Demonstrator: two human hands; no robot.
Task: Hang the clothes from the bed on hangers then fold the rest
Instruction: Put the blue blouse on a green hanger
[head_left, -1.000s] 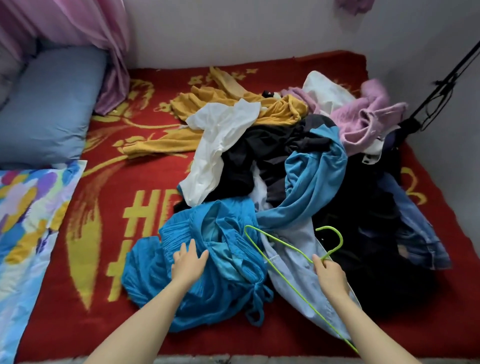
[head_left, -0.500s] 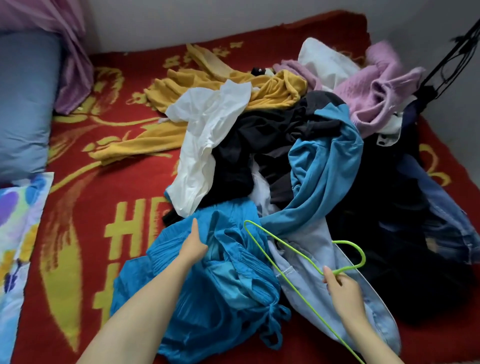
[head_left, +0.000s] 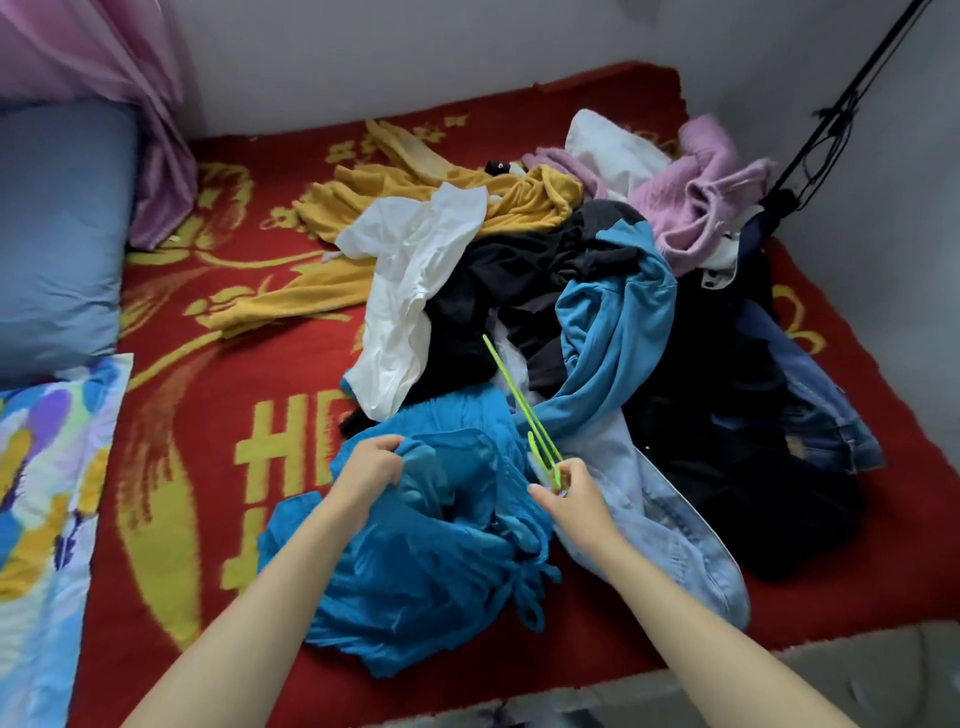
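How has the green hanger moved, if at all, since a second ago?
Yes. The right hand has lifted the green hanger off the pale jeans and swung it edge-on, its far end now over the black garment.

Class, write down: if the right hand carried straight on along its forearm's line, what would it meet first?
The right hand, holding the green hanger, would probably meet the bright blue garment gripped by the left hand; depth is unclear.
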